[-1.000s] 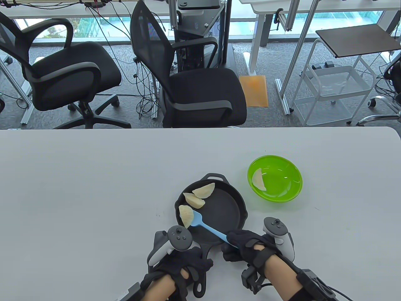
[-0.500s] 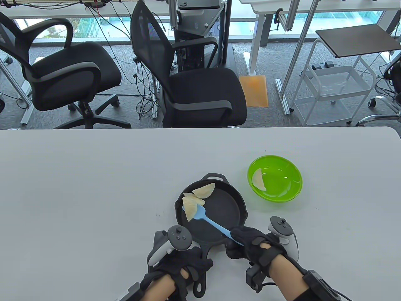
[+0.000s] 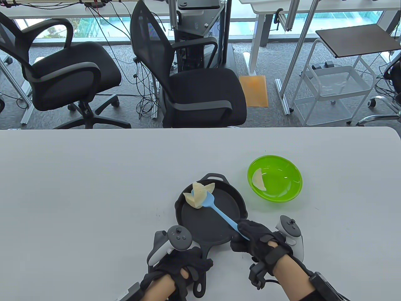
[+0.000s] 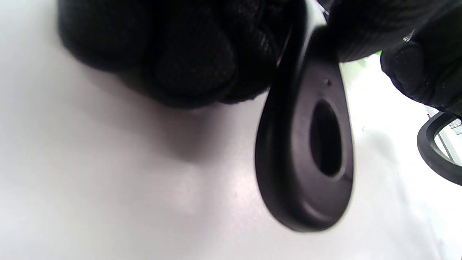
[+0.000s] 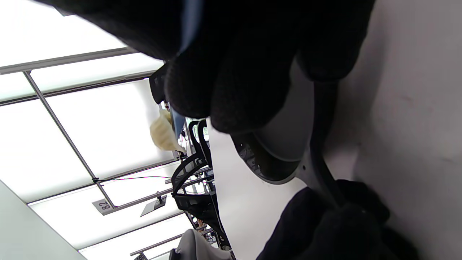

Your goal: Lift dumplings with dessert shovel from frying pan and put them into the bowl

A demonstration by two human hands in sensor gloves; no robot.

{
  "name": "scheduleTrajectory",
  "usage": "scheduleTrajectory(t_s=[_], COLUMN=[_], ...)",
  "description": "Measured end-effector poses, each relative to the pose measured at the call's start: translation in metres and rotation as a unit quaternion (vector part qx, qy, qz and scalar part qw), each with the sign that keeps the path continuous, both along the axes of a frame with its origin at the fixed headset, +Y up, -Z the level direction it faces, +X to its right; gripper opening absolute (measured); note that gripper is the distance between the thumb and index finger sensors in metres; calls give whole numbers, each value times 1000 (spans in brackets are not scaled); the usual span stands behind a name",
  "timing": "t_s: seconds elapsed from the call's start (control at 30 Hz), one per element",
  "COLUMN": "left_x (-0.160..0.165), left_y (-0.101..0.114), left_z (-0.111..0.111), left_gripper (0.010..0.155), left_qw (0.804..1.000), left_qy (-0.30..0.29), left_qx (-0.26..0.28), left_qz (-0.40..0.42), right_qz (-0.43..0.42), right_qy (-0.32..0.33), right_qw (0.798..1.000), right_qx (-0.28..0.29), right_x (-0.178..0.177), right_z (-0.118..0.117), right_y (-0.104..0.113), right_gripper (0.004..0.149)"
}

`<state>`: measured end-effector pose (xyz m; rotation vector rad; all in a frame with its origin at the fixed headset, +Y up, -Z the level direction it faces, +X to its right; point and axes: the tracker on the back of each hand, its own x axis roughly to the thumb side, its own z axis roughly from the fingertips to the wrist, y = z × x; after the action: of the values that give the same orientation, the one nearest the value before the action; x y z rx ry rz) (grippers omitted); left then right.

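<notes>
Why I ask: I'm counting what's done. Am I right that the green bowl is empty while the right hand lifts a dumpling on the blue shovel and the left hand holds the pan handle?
Not quite: the green bowl is not empty. The table view shows one dumpling already lying against its left inner wall. The rest stands: the right hand lifts a dumpling on the blue shovel, and the left hand holds the pan handle.

Matt black cast-iron pan [image 3: 219, 219], glossy green plastic bowl [image 3: 282, 188], smooth white table [image 3: 78, 188]

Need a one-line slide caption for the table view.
Right hand lifts a dumpling on a blue shovel over the pan; left hand grips its handle.
</notes>
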<state>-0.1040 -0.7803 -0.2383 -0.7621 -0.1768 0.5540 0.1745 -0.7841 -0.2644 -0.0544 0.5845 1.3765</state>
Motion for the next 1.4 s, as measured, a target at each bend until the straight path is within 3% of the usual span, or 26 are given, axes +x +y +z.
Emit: scheduleTrajectory(t_s=[0.83, 1.4], left_x=[0, 0], left_y=[0, 0], left_z=[0, 0], left_gripper=[66, 66], left_qw=[1000, 1000], left_qy=[0, 0], left_qx=[0, 0], left_qz=[0, 0], right_qz=[-25, -12], right_qy=[-139, -275], right_qw=[990, 961], right_qx=[16, 3], right_x=[32, 67], right_z=[-10, -13], right_y=[-4, -13], right_gripper=[55, 56])
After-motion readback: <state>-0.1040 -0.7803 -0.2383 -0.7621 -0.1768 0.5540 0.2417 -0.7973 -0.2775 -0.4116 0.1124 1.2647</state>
